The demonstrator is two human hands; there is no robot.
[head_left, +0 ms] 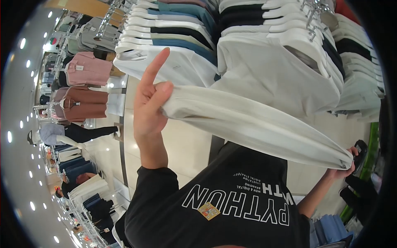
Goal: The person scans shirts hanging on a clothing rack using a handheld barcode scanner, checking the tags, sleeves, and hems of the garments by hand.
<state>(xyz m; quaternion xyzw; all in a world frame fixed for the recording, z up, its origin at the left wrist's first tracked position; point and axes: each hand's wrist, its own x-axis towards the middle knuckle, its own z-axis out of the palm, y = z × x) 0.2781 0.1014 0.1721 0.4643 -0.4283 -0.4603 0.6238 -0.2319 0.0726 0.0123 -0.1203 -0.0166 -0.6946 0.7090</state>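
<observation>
A white garment (248, 120) is stretched in a long folded band between my two hands. My left hand (152, 103) is closed on its left end, with the index finger pointing up and the other fingers curled. Lower at the far right, my right hand (345, 167) grips the bunched other end. The kind of garment cannot be made out in these folds. Just beyond the band, a white shirt (264, 66) hangs at the front of a row. Another white shirt (173, 62) hangs near my left fingertip.
Several shirts on white hangers (289, 29) fill the racks ahead. A pink top (89, 68) and a brown top (82, 101) hang at the left. A mannequin (62, 134) in dark trousers stands there. Beneath is a pale tiled floor (186, 144). Folded jeans (331, 229) lie at lower right.
</observation>
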